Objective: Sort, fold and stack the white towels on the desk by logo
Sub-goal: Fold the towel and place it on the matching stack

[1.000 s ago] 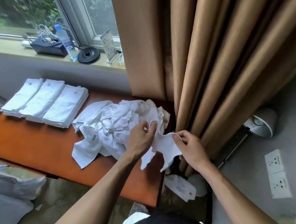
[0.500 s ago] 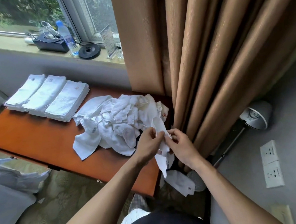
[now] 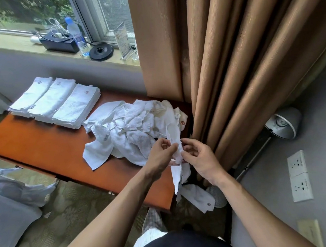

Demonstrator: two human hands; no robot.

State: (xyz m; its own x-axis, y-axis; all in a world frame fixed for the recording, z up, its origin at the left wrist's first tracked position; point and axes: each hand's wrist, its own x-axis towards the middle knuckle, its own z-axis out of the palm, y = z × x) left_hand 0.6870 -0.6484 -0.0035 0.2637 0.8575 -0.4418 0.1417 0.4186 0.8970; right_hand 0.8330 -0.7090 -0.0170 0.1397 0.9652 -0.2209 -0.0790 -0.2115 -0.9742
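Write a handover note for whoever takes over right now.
Left hand and right hand both pinch one towel over the desk's right end.
Three folded stacks lie at its left end; a loose pile sits beside them; one floor towel lies below the desk.
Done: three stacks. Left: fold the held towel, sort the pile, retrieve the floor towel.

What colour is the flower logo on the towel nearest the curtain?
Orange-red; the logo shows clearly in the head view.

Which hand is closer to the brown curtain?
Right. The right hand sits just beside the curtain; the left hand is farther off, on the other side of the towel both hands pinch.
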